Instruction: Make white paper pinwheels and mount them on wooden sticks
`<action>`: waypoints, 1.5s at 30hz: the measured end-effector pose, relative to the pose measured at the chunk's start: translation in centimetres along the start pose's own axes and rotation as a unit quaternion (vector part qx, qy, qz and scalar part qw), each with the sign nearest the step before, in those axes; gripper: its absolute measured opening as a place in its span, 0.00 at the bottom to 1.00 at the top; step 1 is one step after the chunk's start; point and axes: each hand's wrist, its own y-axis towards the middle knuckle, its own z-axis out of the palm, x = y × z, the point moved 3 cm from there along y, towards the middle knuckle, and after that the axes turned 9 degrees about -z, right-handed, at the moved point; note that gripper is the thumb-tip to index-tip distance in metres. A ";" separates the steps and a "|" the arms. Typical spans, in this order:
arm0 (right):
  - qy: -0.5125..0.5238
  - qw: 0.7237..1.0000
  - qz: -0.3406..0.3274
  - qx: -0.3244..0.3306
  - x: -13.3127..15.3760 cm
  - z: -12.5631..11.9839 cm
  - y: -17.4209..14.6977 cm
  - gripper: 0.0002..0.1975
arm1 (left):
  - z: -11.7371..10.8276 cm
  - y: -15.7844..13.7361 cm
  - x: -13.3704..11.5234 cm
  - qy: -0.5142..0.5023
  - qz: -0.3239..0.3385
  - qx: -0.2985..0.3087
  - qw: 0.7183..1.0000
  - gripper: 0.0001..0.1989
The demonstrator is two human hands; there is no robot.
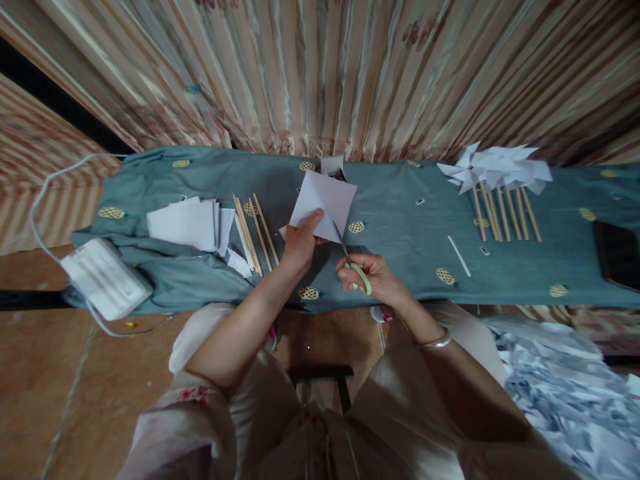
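My left hand [301,241] grips a square sheet of white paper [327,193] by its near-left part, thumb on top. The sheet is held over the middle of the cloth, turned so that a corner points away from me. In my right hand [373,275] is a pair of scissors [361,279] with light green handles. Their dark blades reach to the near edge of the sheet, close to its corner; how far they cut into it I cannot tell. Behind the paper stands a small open box [333,165], partly hidden, with something dark inside.
A green cloth [400,253] covers the narrow table. To the left lie a paper stack [185,225], wooden sticks [257,230] and a white power strip [107,277]. Toward the right are paper pinwheels [500,170] on sticks, a paper strip [459,256] and a dark phone [617,253].
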 end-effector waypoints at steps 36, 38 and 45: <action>0.017 1.000 0.006 -0.016 0.0 -0.1 0.5 0.24 | -0.1 -0.1 0.8 0.028 -0.007 0.006 1.000 0.13; 0.018 1.000 0.012 -0.019 -0.1 -0.1 0.5 0.24 | -0.1 -0.1 0.8 0.027 -0.005 0.006 1.000 0.14; 0.017 1.000 0.015 -0.021 0.2 -0.1 0.5 0.23 | 0.1 0.0 0.9 0.008 -0.003 0.018 1.000 0.14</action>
